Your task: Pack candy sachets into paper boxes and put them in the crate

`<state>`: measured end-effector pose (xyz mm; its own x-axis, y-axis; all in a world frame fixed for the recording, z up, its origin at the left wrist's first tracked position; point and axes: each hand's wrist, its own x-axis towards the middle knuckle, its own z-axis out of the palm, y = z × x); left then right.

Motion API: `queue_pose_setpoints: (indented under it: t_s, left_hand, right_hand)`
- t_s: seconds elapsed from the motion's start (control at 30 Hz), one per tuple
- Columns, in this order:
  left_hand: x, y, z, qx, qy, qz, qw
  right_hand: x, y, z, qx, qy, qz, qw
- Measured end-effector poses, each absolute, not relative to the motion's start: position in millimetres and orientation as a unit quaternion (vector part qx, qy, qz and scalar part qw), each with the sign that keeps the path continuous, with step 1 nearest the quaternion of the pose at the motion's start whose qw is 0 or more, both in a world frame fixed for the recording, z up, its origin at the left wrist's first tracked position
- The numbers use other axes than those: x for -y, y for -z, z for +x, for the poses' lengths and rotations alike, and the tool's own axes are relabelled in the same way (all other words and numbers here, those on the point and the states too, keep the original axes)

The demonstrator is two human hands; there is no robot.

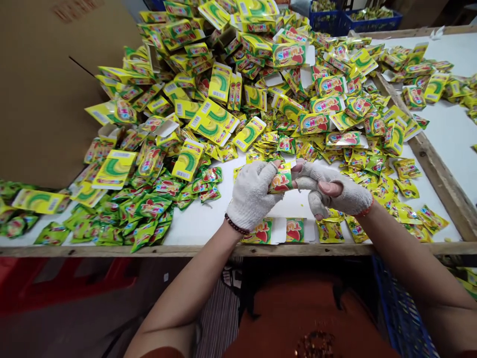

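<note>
My left hand (257, 191), in a white knit glove with bare fingertips, is closed around a small yellow-and-green candy box (282, 179) with a watermelon picture. From the other side my right hand (331, 191), gloved the same way, has its forefingers at the box's end, with the other fingers curled below. The fingers partly hide that end. Under my hands, two more candy boxes with white flaps, a left one (263, 232) and a right one (295, 230), lie by the table's front edge. Yellow candy packets (331, 231) lie below my right hand.
A high heap of candy boxes (212, 119) covers the table's back. Green candy packets (122, 214) are piled at left, beside a large cardboard carton (44, 99). A wooden strip (428, 154) runs along the right. Blue crates (372, 22) stand behind; a red stool (67, 278) is below left.
</note>
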<state>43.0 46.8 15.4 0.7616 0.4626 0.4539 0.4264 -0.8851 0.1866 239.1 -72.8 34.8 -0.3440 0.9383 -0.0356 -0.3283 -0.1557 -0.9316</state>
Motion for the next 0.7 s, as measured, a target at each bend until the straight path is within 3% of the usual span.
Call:
queue_pose_setpoints:
  t_s: [0.17, 0.33, 0.47, 0.6, 0.7]
  left_hand:
    - [-34, -17, 35, -0.234, -0.213, 0.948, 0.037]
    - [-27, -26, -9, -0.269, -0.105, 0.952, 0.106]
    - [-42, -33, -64, -0.297, -0.019, 0.945, 0.137]
    - [-60, -26, -82, -0.318, -0.069, 0.927, 0.190]
    - [-71, -15, -59, -0.380, -0.081, 0.907, 0.165]
  right_hand:
    - [73, -34, 221, 0.531, -0.641, -0.399, 0.385]
    - [77, -36, 226, 0.545, -0.647, -0.387, 0.366]
    - [80, -49, 258, 0.541, -0.529, -0.562, 0.333]
    - [87, -43, 290, 0.574, -0.353, -0.728, 0.129]
    - [91, -29, 295, 0.573, -0.270, -0.772, -0.049]
